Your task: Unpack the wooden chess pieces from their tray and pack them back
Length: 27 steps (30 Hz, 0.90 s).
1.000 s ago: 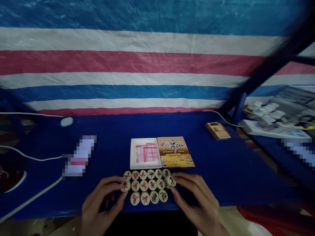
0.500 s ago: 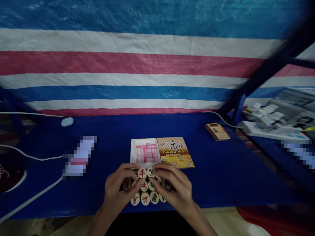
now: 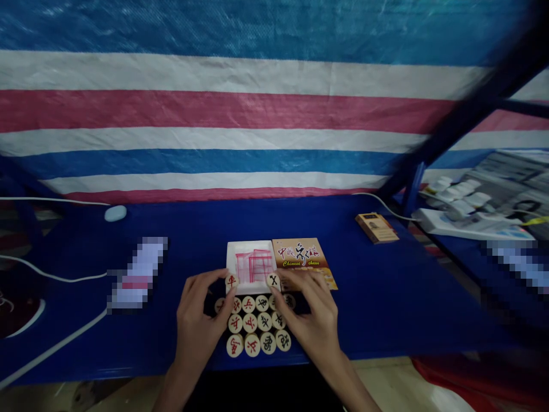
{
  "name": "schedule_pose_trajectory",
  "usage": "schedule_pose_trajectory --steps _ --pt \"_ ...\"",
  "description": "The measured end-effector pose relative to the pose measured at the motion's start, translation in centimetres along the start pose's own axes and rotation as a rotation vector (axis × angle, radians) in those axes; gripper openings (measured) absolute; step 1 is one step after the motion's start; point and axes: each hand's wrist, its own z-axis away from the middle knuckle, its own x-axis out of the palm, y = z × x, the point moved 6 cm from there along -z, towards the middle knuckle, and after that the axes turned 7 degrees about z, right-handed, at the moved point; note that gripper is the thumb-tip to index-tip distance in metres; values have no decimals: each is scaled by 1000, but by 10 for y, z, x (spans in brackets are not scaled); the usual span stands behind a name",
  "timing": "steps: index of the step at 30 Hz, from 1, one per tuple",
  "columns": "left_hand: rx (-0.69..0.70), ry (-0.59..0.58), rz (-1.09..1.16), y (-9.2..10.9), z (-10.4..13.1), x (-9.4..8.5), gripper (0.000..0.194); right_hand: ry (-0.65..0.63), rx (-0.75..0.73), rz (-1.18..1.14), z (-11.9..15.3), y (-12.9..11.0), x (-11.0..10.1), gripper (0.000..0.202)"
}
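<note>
The left hand (image 3: 199,312) pinched a red-marked piece (image 3: 231,281) between thumb and fingers; the right hand (image 3: 313,309) pinched a black-marked piece (image 3: 273,280) likewise. Half a second earlier both pieces were close together over the back of the piece rows (image 3: 250,323); at inspection they had moved forward and apart, to the near corners of the white tray (image 3: 230,257). Contact with the tray could not be determined. The pair was thus judged clear of the rows but unreleased. The remaining pieces stood on the bench (image 3: 369,297), nearer the person, with the printed lid (image 3: 295,254) beside the tray.
</note>
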Motion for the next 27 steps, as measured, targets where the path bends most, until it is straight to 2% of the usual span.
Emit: schedule_pose_trajectory --steps 6,13,22,27 --pt "53 -99 -52 1 -3 5 27 -92 -36 145 -1 -2 6 30" --pt "74 -156 -206 1 -2 13 23 -209 -103 116 0 -8 13 29" --pt "82 -147 -178 -2 -2 15 20 -249 -100 108 2 -6 16 33" --pt "51 -101 -118 0 -2 8 23 -170 -71 99 4 -1 6 34"
